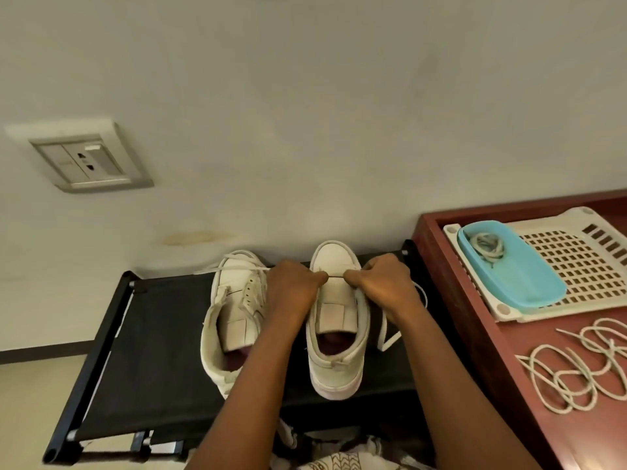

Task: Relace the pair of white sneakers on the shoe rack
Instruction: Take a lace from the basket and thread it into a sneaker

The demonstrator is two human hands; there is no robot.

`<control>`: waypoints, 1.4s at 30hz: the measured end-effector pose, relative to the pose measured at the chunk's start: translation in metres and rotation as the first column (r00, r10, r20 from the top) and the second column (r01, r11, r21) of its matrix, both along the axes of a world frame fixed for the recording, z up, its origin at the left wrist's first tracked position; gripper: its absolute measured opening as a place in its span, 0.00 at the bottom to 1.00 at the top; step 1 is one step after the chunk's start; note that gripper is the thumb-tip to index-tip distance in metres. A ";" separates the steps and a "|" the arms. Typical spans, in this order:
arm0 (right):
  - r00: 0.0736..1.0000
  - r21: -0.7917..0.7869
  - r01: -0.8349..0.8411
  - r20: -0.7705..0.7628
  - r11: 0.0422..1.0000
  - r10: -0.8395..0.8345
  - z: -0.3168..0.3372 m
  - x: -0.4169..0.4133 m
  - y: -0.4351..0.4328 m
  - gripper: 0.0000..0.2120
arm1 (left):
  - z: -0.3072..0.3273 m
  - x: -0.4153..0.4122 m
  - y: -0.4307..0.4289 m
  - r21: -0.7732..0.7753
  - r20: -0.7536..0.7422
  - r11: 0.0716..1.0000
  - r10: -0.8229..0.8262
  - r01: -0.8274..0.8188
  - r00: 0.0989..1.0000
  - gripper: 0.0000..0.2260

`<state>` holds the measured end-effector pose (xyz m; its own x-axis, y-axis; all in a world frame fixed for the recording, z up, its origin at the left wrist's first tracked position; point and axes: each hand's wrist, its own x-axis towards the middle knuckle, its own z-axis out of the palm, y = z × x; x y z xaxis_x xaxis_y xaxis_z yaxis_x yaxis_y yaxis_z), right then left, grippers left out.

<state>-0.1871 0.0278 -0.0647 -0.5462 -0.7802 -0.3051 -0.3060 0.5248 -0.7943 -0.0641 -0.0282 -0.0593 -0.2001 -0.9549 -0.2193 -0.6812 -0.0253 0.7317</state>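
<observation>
Two white sneakers stand side by side on the black fabric top of the shoe rack point(159, 337), toes toward the wall. On the right sneaker point(336, 334), my left hand point(293, 290) and my right hand point(383, 283) each pinch an end of a white lace point(336, 275) stretched across the front of the tongue. A loose lace end point(388, 337) hangs down the shoe's right side. The left sneaker point(230, 320) has a white lace lying across its toe, and its eyelets look bare.
To the right stands a red-brown table point(475, 334) with a white perforated tray point(576, 266), a blue dish point(509, 269) holding a coiled lace, and loose cord-like laces point(583, 364). A wall socket point(84, 157) is at upper left. Patterned cloth lies at the bottom edge.
</observation>
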 end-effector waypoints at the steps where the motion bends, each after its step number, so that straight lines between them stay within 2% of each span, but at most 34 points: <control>1: 1.000 0.012 0.004 -0.013 1.000 -0.004 0.000 -0.005 0.001 0.13 | -0.003 -0.002 0.000 0.018 -0.038 1.000 0.009 -0.009 0.999 0.20; 5: 0.997 0.039 -0.054 -0.048 0.998 0.056 -0.001 -0.013 0.003 0.13 | -0.006 -0.008 0.000 0.076 -0.165 0.997 0.017 -0.004 0.986 0.21; 7: 0.986 0.037 -0.113 -0.122 0.993 0.117 0.000 -0.010 -0.002 0.14 | -0.010 -0.006 -0.005 0.093 -0.211 0.996 0.007 0.013 0.977 0.20; 9: 0.971 -0.027 -0.160 -0.184 0.987 0.152 0.002 -0.005 -0.009 0.12 | -0.015 0.000 -0.011 0.117 -0.256 0.993 0.013 0.018 0.967 0.15; 11: 0.971 -0.106 -0.197 -0.159 0.975 0.179 0.005 0.001 -0.016 0.12 | -0.018 0.004 -0.015 0.156 -0.297 0.988 0.047 0.000 0.954 0.06; 12: 0.964 -0.111 -0.236 -0.156 0.965 0.217 0.005 0.004 -0.019 0.13 | -0.019 0.006 -0.016 0.176 -0.313 0.984 0.070 -0.015 0.947 0.05; 16: 0.899 0.013 -0.394 -0.203 0.919 0.389 -0.001 0.011 -0.027 0.15 | -0.021 0.010 -0.020 0.300 -0.394 0.952 0.174 -0.053 0.903 0.13; 23: 0.968 -0.086 -0.185 -0.187 0.979 0.167 -0.008 0.010 -0.023 0.07 | -0.027 0.007 -0.021 0.421 -0.436 0.900 0.309 -0.112 0.845 0.09; 26: 0.978 -0.095 -0.166 -0.143 0.981 0.152 -0.009 0.011 -0.022 0.07 | -0.028 0.006 -0.021 0.441 -0.408 0.887 0.334 -0.136 0.850 0.09; 33: 0.961 -0.100 -0.148 -0.248 0.984 0.120 -0.006 0.026 -0.029 0.09 | -0.024 0.012 -0.024 0.429 -0.321 0.889 0.319 -0.163 0.892 0.13; 38: 0.966 -0.126 -0.154 -0.228 0.980 0.122 -0.004 0.029 -0.029 0.09 | -0.024 0.016 -0.027 0.449 -0.302 0.877 0.330 -0.172 0.894 0.12; 42: 0.968 -0.121 -0.176 -0.201 0.977 0.149 -0.006 0.026 -0.029 0.15 | -0.025 0.018 -0.028 0.474 -0.327 0.868 0.331 -0.150 0.885 0.10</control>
